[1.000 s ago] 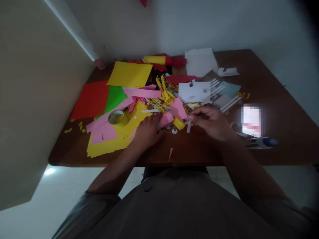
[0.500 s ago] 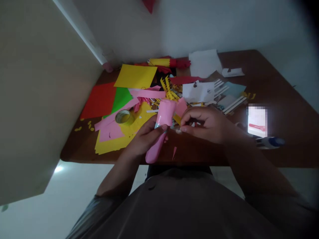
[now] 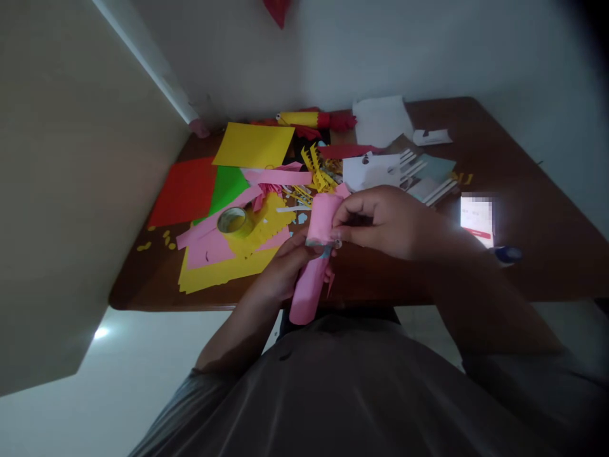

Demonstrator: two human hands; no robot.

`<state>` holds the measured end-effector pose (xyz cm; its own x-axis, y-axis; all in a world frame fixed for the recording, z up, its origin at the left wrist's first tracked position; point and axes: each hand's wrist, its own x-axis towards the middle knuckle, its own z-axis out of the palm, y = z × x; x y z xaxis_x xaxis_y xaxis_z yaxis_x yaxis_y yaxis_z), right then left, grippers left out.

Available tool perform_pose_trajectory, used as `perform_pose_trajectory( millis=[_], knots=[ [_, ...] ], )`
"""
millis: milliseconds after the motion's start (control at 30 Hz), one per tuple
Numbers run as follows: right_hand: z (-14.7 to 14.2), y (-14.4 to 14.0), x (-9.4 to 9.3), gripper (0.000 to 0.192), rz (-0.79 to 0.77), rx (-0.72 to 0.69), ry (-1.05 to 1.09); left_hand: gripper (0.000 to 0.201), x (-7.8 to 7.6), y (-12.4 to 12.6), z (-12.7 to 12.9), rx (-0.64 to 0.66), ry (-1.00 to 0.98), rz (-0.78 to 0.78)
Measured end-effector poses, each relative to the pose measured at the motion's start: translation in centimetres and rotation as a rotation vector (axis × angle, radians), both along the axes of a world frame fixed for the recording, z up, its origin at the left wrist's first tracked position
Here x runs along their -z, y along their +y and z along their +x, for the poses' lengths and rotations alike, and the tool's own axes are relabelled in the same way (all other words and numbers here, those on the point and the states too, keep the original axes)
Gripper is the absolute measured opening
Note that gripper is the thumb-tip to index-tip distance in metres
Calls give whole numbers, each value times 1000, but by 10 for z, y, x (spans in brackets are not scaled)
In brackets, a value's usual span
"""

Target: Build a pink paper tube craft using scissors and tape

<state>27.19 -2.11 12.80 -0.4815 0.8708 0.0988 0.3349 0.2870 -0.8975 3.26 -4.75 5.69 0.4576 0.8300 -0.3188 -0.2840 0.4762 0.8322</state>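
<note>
Broadly, a dark brown wooden table (image 3: 523, 254) is seen set against a pale wall, its left half strewn with coloured paper. A flat red paper sheet (image 3: 183, 190) is laid at the left edge, with a green paper sheet (image 3: 228, 185) just beside it and a yellow paper square (image 3: 254, 145) behind both, toward the far edge. A larger yellow paper sheet (image 3: 223, 270) with pink paper pieces (image 3: 207, 249) on top is spread at the near left corner. A white paper sheet (image 3: 380, 119) is noted at the far edge, and a white cut-out piece (image 3: 368, 170) with holes nearer the middle, beside some white paper strips (image 3: 428, 184).

A pink rolled paper tube (image 3: 314, 266) is held above the near edge, tilted, its lower end hanging past the edge toward the person's body. The left hand (image 3: 280, 273) is closed around the tube's middle from below. The right hand (image 3: 385, 222) is brought to the tube's upper part, fingertips pinched together against it; whether a small piece is clamped between them cannot be told.

A yellowish tape roll (image 3: 235, 221) is lying flat on the yellow sheet, left of the hands. A yellow and red rolled paper figure (image 3: 314, 119) is laid along the far edge. A tangle of jagged yellow paper scraps (image 3: 320, 174) is seen behind the tube. A blue-capped marker (image 3: 507, 254) is partly visible past the right forearm, near a bright blurred patch.
</note>
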Motion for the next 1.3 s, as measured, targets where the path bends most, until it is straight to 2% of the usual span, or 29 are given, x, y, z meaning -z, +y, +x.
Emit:
perform_pose_trajectory(
  millis=[167, 400, 600, 700, 900, 1067, 1200, 1300],
  knots=[
    [-1, -2, -3, 16, 29, 16, -22, 58, -3, -3, 0, 44, -10, 79],
    [-5, -7, -11, 10, 60, 22, -68, 78, -1, -8, 4, 18, 39, 213],
    [-10, -9, -10, 12, 106, 81, -142, 64, 2, -7, 10, -8, 89, 264],
    [-14, -11, -15, 13, 113, 104, -184, 58, -1, -8, 14, -75, 85, 230],
    [-24, -27, -25, 17, 109, 235, -263, 60, -4, -15, 19, -161, 96, 178],
    [-33, -44, -8, 13, 42, 364, -150, 57, 10, -18, 20, -203, 64, 168],
    [-35, -50, 11, 24, 22, 469, -36, 58, 20, -19, 21, -207, 38, 156],
    [-35, -51, 18, 21, 8, 449, 42, 61, 22, -20, 21, -241, 11, 161]
  ],
)
